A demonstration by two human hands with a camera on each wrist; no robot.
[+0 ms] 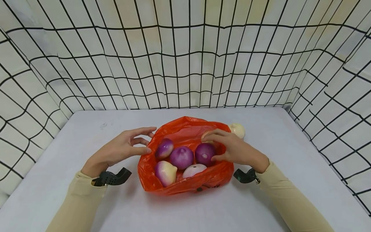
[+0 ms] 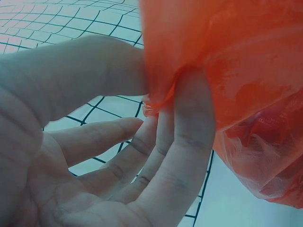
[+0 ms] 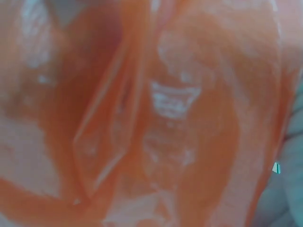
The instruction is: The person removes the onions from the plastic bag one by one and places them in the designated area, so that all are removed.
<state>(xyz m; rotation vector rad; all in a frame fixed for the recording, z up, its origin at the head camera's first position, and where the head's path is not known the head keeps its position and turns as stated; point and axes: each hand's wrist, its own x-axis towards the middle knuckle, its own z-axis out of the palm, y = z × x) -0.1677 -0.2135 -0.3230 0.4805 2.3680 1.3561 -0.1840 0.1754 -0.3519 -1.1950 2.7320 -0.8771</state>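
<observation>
An orange-red plastic bag (image 1: 185, 122) stands wide-mouthed on the table with several onions inside. My left hand (image 1: 118, 148) pinches its left rim; in the left wrist view the thumb and index finger (image 2: 194, 109) hold a fold of the film. My right hand (image 1: 233, 148) reaches over the right rim, fingers curled round an onion (image 1: 204, 136) that they mostly hide. Below it lies a dark purple onion (image 1: 205, 154), close to the thumb. Purple onions (image 1: 181, 157), a half-white onion (image 1: 166, 173) and a pale onion (image 1: 194, 170) fill the front. Bag film fills the right wrist view.
A pale onion (image 1: 238, 130) rests on the white table (image 1: 121, 206) outside the bag, behind the right hand. White walls with a black grid of lines (image 1: 185, 64) rise at the back and both sides.
</observation>
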